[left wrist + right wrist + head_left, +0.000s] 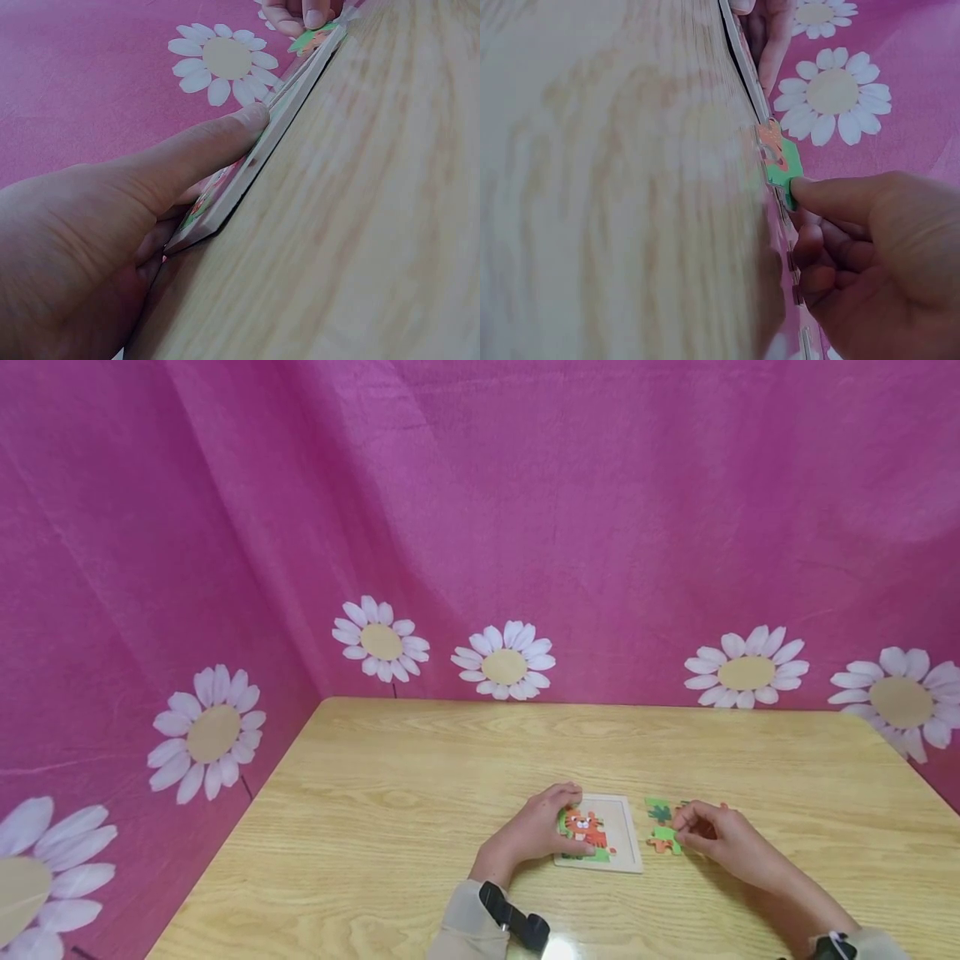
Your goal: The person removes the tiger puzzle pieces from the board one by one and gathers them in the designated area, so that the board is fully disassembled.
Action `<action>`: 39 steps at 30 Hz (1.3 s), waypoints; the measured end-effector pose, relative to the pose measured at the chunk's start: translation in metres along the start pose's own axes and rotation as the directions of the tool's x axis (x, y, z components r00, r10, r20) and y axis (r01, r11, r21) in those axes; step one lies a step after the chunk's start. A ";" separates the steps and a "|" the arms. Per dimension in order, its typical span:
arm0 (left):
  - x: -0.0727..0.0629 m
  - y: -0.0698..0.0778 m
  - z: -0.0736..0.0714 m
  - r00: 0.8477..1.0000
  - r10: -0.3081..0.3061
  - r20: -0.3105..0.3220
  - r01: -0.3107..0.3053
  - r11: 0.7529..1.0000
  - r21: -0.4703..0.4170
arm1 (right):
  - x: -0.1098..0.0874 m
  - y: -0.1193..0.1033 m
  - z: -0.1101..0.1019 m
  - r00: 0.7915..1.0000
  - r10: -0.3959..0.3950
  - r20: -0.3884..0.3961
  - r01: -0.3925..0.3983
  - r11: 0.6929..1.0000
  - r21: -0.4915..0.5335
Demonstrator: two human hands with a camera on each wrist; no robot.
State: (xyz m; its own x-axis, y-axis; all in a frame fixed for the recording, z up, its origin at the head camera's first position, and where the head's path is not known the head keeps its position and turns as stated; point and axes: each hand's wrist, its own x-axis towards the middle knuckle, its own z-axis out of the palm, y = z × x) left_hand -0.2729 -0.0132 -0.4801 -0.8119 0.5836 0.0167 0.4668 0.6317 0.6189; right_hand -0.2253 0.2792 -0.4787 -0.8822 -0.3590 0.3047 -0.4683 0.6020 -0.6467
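A square wooden puzzle tray (636,850) with a partly filled tiger picture lies on the table. My left hand (534,827) holds its left side, fingers at the far edge and thumb over the near part; in the left wrist view the thumb tip (255,117) rests on the tray rim. To the right of the tray, my right hand (723,843) pinches a green and orange puzzle piece (784,165) between thumb and fingers. That piece is tilted up in the right wrist view, close to the tray's right side.
Behind the held piece lies another green puzzle piece (658,811), with more pieces partly hidden by the right hand. The wood-grain table (375,827) extends back to a magenta curtain (600,527) printed with white daisies.
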 end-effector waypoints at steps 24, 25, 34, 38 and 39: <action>0.000 0.003 -0.002 1.000 -0.009 0.002 0.009 1.000 0.009 | 0.002 0.001 0.000 1.000 0.008 0.030 -0.008 1.000 0.003; 0.000 0.003 -0.002 1.000 -0.009 0.001 0.009 1.000 0.007 | 0.002 0.000 0.000 1.000 0.006 0.029 -0.006 1.000 0.006; 0.000 0.002 0.000 1.000 -0.009 0.001 0.009 1.000 0.009 | 0.007 -0.012 0.004 0.996 0.064 0.065 -0.067 0.997 0.033; -0.001 0.001 0.000 1.000 -0.012 0.003 0.012 1.000 0.004 | 0.012 -0.016 0.008 0.992 0.084 0.094 -0.088 0.995 0.040; -0.001 0.001 0.000 1.000 -0.013 0.004 0.013 1.000 0.002 | 0.013 -0.017 0.009 0.991 0.089 0.099 -0.094 0.995 0.042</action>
State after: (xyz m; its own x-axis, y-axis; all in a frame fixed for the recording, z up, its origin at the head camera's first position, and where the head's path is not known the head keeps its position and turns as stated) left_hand -0.2716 -0.0128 -0.4794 -0.8165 0.5773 0.0054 0.4567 0.6402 0.6177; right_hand -0.2286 0.2578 -0.4699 -0.9112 -0.3727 0.1752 -0.3813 0.6027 -0.7010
